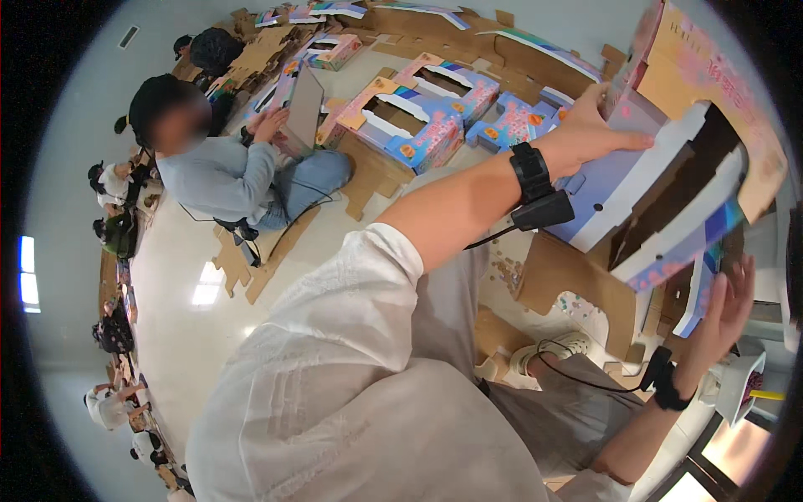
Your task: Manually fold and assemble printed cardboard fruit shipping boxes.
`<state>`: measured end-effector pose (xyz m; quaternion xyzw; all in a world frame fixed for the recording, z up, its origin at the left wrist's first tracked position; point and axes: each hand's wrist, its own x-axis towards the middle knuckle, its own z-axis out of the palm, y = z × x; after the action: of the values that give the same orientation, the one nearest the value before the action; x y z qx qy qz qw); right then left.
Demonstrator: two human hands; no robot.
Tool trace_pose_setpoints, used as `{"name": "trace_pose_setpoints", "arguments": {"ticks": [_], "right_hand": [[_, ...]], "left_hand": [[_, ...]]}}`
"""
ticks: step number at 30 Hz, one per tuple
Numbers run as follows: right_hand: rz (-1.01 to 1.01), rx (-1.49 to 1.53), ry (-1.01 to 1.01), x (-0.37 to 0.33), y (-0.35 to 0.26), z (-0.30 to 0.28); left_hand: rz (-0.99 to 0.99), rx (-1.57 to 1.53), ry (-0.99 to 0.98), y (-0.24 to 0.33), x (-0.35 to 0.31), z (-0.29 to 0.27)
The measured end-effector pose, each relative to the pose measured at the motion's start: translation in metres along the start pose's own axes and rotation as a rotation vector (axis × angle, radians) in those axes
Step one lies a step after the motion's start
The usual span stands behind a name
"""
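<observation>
Left hand (595,127) grips the floral box (595,197), right hand (726,308) spread just below it, contact unclear; one-sided hold could let it pivot and drop.

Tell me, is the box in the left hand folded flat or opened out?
Opened out: the box has visible depth, and its long cutout shows a dark inside.

Your left hand (598,130) holds the carton (598,197) at your right, and your right hand (726,305) is at its near end. Cardboard sheets (577,280) lie below it on the floor (180,276). Ahead sit more boxes (437,140); left of them, a co-worker (222,184) sits behind another box (305,109). A tub (740,385) stands right of your right wrist.
</observation>
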<state>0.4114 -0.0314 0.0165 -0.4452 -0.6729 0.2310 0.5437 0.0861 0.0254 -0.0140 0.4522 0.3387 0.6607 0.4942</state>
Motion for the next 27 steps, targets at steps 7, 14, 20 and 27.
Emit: {"name": "trace_pose_setpoints", "arguments": {"ticks": [7, 14, 20, 27], "right_hand": [[-0.601, 0.756, -0.166, -0.079, -0.13, -0.008], [-0.527, 0.924, -0.412, -0.08, -0.168, -0.032], [-0.695, 1.06, -0.098, -0.087, -0.144, -0.005], [-0.072, 0.001, 0.211, 0.003, -0.032, 0.02]], "left_hand": [[0.039, 0.063, 0.24, -0.018, 0.008, -0.003], [-0.02, -0.076, 0.16, -0.001, 0.0, 0.004], [0.013, 0.093, 0.106, 0.003, -0.002, 0.012], [0.095, 0.176, 0.098, -0.01, 0.006, 0.02]]}}
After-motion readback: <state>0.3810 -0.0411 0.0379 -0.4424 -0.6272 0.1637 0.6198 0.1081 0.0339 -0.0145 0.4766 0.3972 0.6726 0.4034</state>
